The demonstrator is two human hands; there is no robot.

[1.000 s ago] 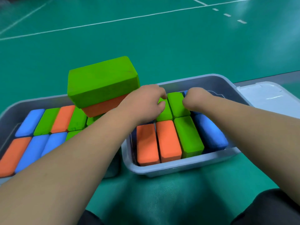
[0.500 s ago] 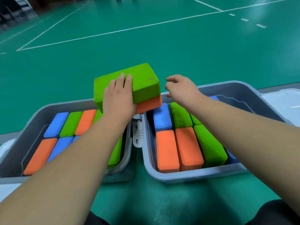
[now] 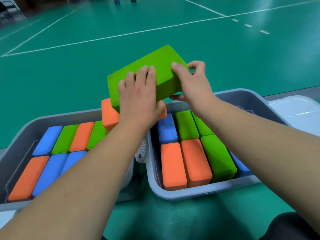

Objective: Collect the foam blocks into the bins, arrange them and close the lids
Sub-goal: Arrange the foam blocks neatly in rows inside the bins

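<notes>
Green sports floor [image 3: 225, 58] crossed by white court lines [image 3: 121, 34] fills the room; dark, blurred furniture [image 3: 8, 9] stands at its far left edge. On this floor sits the left bin [image 3: 19, 142], grey, packed with blue, green and orange foam blocks [image 3: 27, 177]; an orange block [image 3: 110, 116] rests on top at its far right corner. Above it a green block [image 3: 152, 58] is raised and tilted, its low corner at the orange one; the left hand [image 3: 138, 99] grips its near side, fingers across the top; the right hand [image 3: 194, 85] grips its right end, thumb on top. Just beside stands the right bin [image 3: 242, 101], also holding blocks; a white lid [image 3: 297, 113] lies at its right.
</notes>
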